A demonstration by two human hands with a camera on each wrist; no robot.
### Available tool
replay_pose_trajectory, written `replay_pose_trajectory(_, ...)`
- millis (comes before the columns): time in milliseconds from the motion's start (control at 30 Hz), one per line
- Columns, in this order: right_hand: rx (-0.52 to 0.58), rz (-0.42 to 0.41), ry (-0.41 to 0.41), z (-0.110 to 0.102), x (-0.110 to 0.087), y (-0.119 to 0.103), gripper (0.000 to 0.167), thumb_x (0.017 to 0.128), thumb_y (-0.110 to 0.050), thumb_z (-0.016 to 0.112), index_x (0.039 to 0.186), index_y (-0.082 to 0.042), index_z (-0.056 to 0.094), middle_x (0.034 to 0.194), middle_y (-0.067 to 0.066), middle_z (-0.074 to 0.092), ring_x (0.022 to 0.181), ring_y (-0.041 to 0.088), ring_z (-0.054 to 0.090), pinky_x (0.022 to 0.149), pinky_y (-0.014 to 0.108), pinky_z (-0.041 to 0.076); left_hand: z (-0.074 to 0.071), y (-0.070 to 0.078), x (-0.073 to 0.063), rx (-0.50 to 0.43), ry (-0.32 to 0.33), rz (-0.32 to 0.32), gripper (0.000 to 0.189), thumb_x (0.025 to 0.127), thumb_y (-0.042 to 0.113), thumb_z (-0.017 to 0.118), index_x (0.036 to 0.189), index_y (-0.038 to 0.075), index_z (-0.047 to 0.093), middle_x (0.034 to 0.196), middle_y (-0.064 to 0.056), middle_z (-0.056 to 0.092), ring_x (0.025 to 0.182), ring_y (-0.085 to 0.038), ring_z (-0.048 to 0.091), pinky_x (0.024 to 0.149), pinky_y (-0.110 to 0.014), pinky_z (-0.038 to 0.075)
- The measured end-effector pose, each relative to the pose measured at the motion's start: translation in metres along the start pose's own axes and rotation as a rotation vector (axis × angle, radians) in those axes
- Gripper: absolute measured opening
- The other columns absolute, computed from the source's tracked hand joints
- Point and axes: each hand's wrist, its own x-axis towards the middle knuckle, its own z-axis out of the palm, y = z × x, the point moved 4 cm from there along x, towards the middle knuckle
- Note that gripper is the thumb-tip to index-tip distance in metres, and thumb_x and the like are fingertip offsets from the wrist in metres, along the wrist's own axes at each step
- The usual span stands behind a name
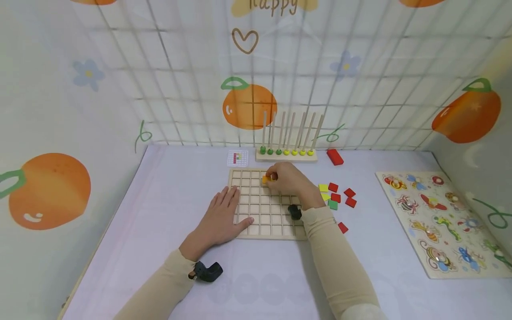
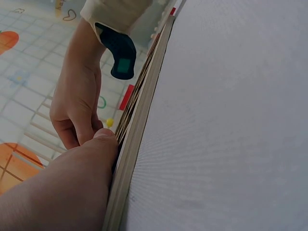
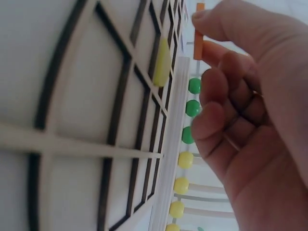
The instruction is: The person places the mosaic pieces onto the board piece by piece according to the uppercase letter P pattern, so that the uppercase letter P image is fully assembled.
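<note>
My right hand (image 1: 289, 178) pinches a small orange tile (image 3: 198, 33) between thumb and index finger, above the far part of a wooden grid board (image 1: 256, 218). In the right wrist view, a yellow tile (image 3: 162, 62) sits in one of the grid's cells, and the other fingers are curled without holding anything. My left hand (image 1: 222, 218) lies spread over the board's left side, fingers straight and thumb reaching over the near cells. From the left wrist, its thumb (image 2: 94, 159) shows along the board's edge; its other fingers are hidden there.
Loose red, yellow and green tiles (image 1: 336, 198) lie right of the board. Behind it stand a small pattern card (image 1: 238, 158), a bead rack with upright pegs (image 1: 280, 157) and a red block (image 1: 335, 157). An insect puzzle board (image 1: 432, 235) lies at the far right.
</note>
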Motion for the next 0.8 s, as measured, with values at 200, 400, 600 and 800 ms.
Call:
replay_pose_trajectory(200, -0.013, 0.028, -0.02, 0.0049, 0.0043, 0.0005, 0.02, 0.094, -0.025, 0.073, 0.108, -0.01, 0.075, 0.082, 0.002, 0.06, 0.084, 0.019, 0.054, 0.076, 0.032, 0.044, 0.0001, -0.0004, 0.0011, 0.016, 0.008, 0.002, 0.101, 0.096, 0.073, 0.042, 0.164, 0.005, 0.011, 0.173, -0.012, 0.012, 0.161, -0.034, 0.005, 0.129, -0.054, 0.011)
replay_pose_trajectory(400, -0.032, 0.037, -0.041, 0.0087, 0.0065, -0.001, 0.019, 0.094, -0.024, 0.073, 0.108, -0.011, 0.075, 0.084, 0.0, 0.062, 0.085, 0.018, 0.056, 0.077, 0.031, 0.045, -0.0001, -0.0001, -0.0008, 0.02, 0.015, 0.005, 0.101, 0.096, 0.072, 0.045, 0.163, 0.003, 0.014, 0.172, -0.014, 0.014, 0.16, -0.037, 0.007, 0.129, -0.055, 0.013)
replay_pose_trajectory(600, -0.025, 0.053, -0.053, 0.0087, 0.0077, -0.0022, 0.017, 0.093, -0.023, 0.073, 0.106, -0.013, 0.075, 0.083, 0.0, 0.062, 0.082, 0.018, 0.056, 0.075, 0.031, 0.045, -0.0012, 0.0006, -0.0012, 0.027, 0.017, 0.003, 0.101, 0.096, 0.072, 0.045, 0.163, 0.003, 0.015, 0.172, -0.014, 0.015, 0.16, -0.037, 0.008, 0.129, -0.055, 0.014)
replay_pose_trajectory(800, -0.013, 0.091, -0.07, 0.0085, 0.008, -0.0028, 0.02, 0.095, -0.026, 0.073, 0.11, -0.013, 0.076, 0.086, 0.0, 0.065, 0.081, 0.017, 0.058, 0.075, 0.031, 0.047, -0.0025, 0.0013, -0.002, 0.027, 0.01, -0.003, 0.101, 0.096, 0.072, 0.045, 0.163, 0.002, 0.014, 0.172, -0.015, 0.015, 0.16, -0.037, 0.008, 0.129, -0.055, 0.014)
